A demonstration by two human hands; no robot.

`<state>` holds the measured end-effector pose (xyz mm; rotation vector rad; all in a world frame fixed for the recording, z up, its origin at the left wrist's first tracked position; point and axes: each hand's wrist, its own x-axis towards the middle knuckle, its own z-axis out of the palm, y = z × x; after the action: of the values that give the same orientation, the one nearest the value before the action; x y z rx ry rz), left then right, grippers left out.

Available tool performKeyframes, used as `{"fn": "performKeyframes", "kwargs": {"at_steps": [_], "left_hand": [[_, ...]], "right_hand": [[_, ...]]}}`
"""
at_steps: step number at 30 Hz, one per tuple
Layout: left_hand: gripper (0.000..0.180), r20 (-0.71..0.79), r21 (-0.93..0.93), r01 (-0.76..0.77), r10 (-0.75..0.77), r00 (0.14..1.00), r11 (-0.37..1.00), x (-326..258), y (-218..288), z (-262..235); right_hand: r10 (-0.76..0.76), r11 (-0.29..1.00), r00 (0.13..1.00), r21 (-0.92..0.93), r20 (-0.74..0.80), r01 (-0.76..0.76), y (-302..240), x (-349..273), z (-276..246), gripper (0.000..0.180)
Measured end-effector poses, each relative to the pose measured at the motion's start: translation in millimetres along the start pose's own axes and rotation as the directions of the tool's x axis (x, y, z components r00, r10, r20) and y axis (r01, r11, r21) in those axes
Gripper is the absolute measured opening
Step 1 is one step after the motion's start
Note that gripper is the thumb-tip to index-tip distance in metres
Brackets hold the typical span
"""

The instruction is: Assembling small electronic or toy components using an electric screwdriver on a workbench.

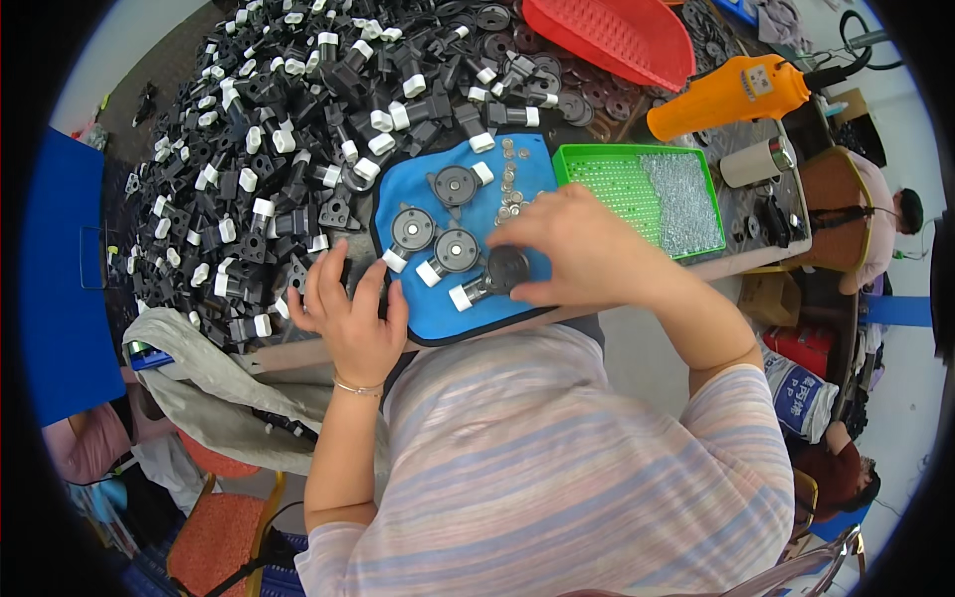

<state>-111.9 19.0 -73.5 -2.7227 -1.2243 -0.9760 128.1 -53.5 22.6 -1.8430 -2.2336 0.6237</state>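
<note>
Head view, centre: right hand (577, 249) pinches a black disc part (497, 274) on the blue mat (438, 308).
Left hand (348, 313): spread, empty, at mat's left edge.
Progress: three parts (438, 239) lie assembled; upper-left pile (288, 119) remains.

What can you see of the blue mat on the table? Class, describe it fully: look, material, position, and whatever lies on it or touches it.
The blue mat looks like soft cloth or foam, roughly rectangular with rounded corners and a dark edge. It lies flat at the table's near edge, between the heap of black parts and the green tray. On it lie several round black parts with white ends and a scatter of small silvery discs. The right hand rests over one part; the left hand is at its left edge.
</note>
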Motion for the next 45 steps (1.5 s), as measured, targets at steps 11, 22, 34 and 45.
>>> {"fn": "performKeyframes", "kwargs": {"at_steps": [11,22,34,45], "left_hand": [[0.019,0.008,0.001,-0.006,0.006,1.000,1.000,-0.1,0.0,-0.6],[0.040,-0.268,-0.330,-0.401,0.322,0.908,0.855,0.7,42.7,-26.2],[0.050,0.025,-0.496,-0.227,0.275,0.961,0.838,15.2,60.6,-31.6],[0.040,0.335,-0.289,-0.057,0.157,0.929,0.956,29.6,72.4,-13.3]], "right_hand": [[0.068,0.994,0.966,-0.061,-0.250,-0.086,-1.9,-21.5,32.7,0.043],[0.221,0.170,0.968,0.982,-0.120,0.083,-32.3,-24.3,55.9,0.042],[0.376,0.418,0.926,0.897,-0.025,-0.146,-32.2,-44.9,64.2,0.019],[0.482,0.686,0.836,0.707,-0.263,-0.173,-14.8,-64.2,42.1,0.025]]}}
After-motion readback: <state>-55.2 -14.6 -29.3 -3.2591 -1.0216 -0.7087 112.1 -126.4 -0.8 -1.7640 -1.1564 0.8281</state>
